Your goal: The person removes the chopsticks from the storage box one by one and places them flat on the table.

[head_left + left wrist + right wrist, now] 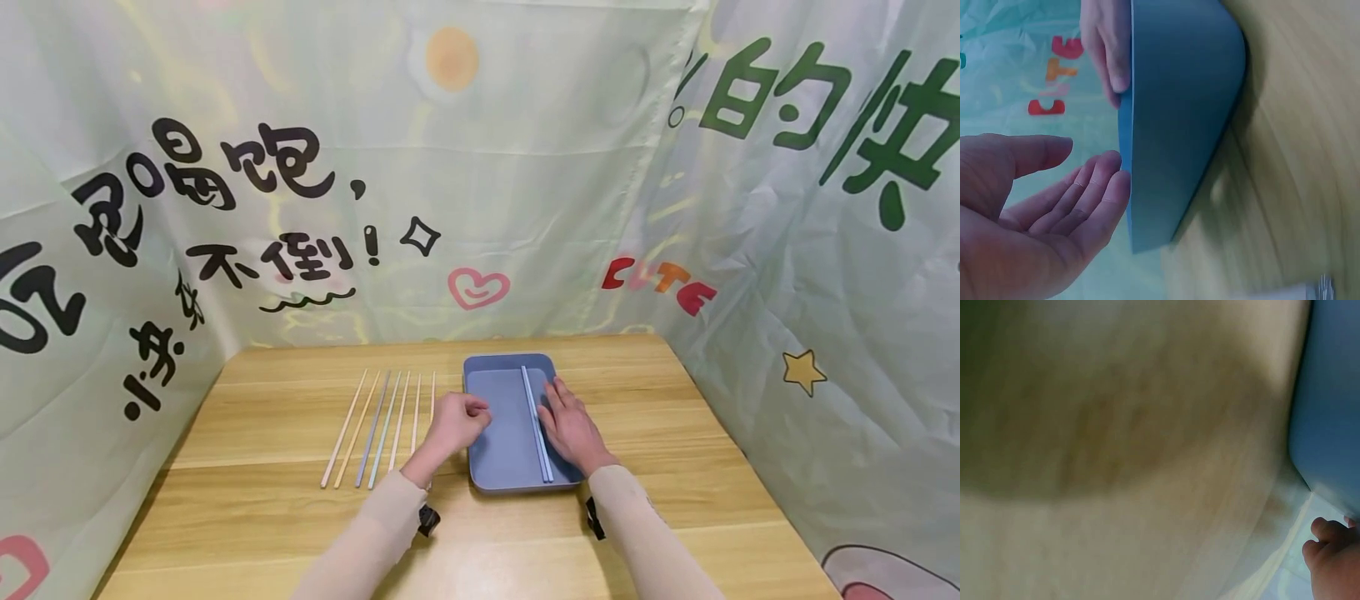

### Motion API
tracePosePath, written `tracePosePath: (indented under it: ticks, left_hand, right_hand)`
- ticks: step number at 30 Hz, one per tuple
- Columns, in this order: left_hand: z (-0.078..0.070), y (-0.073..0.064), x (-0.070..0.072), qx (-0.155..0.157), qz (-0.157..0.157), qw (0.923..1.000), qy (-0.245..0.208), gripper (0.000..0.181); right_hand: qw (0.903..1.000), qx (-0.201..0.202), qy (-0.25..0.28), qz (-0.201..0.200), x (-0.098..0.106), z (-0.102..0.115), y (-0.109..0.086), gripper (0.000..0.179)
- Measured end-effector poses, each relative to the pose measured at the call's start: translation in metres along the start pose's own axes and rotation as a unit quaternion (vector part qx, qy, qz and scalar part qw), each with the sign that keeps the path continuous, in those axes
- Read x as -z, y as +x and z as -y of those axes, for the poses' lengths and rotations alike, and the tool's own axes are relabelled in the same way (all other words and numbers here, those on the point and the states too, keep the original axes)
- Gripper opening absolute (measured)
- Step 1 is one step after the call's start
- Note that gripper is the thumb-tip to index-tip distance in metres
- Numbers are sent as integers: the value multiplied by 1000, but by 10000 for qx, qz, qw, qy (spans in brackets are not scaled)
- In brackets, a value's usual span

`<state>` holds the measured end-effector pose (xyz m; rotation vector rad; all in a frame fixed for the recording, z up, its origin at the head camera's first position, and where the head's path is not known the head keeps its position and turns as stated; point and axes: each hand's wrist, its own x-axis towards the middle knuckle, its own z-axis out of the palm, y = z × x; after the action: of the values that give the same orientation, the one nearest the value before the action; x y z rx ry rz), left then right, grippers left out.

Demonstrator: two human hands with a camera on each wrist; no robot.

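Observation:
A shallow blue-grey tray (pixel 501 467) lies on the table, with a pair of light blue chopsticks (pixel 534 417) lengthwise inside, toward its right side. At the tray's left edge my left hand (pixel 456 423) has loosely bent fingers; the left wrist view shows nothing between thumb and fingers (pixel 1085 200). My right hand (pixel 573 427) rests along the tray's right edge, fingers extended, just right of the chopsticks. In the right wrist view only part of the right hand (pixel 1335 556) shows, beside the tray wall (pixel 1329 406). Left of the tray, several chopsticks (pixel 372 429) lie in a spaced row.
The wooden table (pixel 660 517) runs back to a printed cloth (pixel 480 208) that hangs behind and along both sides. A small black device (pixel 428 521) is strapped at the left wrist, and another black device (pixel 595 518) at the right wrist.

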<state>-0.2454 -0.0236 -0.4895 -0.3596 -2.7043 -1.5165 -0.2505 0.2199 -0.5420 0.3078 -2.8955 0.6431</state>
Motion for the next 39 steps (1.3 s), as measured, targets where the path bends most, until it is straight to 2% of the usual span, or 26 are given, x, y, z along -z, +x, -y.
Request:
tracePosePath:
  ticks: [7, 18, 22, 30, 39]
  left_hand:
    - [-7, 3, -27, 132, 218, 9996, -71, 13]
    - [-11, -4, -66, 636, 442, 9968, -199, 3]
    - [-13, -4, -73, 806, 442, 9954, -262, 5]
    - [-17, -1, -85, 1028, 399, 9939, 41, 14]
    - [-15, 2, -96, 955, 138, 9950, 267, 23]
  right_hand:
    - [9999, -62, -44, -71, 0, 2, 0, 58]
    - [9999, -105, -18, -96, -2, 2, 1, 57]
    - [9999, -110, -58, -77, -1, 2, 2, 57]
    - [9998, -173, -45, -15, -2, 1, 2, 58]
    - [9999, -126, -24, -18, -1, 2, 2, 58]
